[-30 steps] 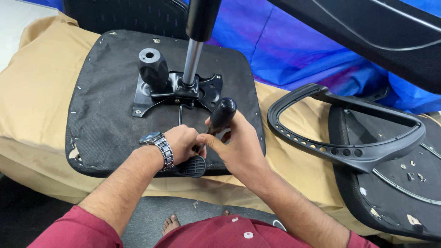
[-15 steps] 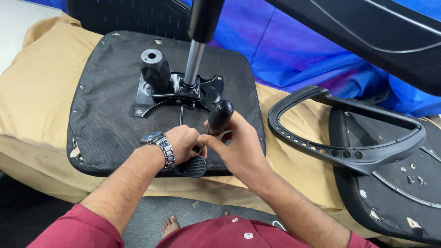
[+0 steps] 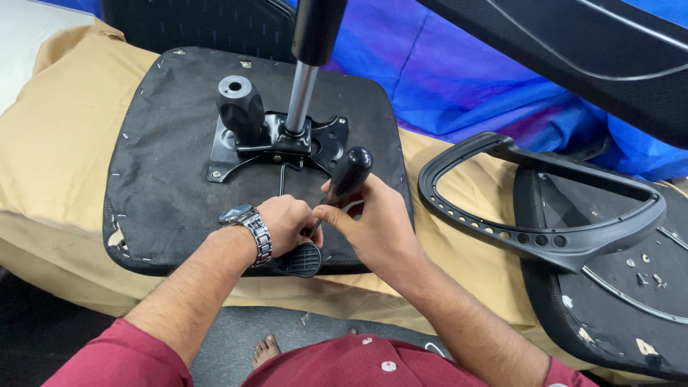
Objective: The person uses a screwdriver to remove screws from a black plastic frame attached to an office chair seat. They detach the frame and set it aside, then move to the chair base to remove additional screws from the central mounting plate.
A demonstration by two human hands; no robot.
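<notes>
Black-handled screwdriver (image 3: 347, 175) stands tilted over the upturned chair seat (image 3: 165, 165), right hand (image 3: 376, 226) clamped around its handle. At nine o'clock from it, left hand (image 3: 287, 222) pinches closed on the shaft, above the lever paddle (image 3: 301, 259)

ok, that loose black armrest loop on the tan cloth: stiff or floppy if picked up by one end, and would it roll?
The armrest loop looks like moulded plastic that keeps its curve unsupported, so probably stiff. The open frame suggests it is light for its size. It lies flat across the tan cloth and a second seat pad, so rolling seems unlikely.
</notes>
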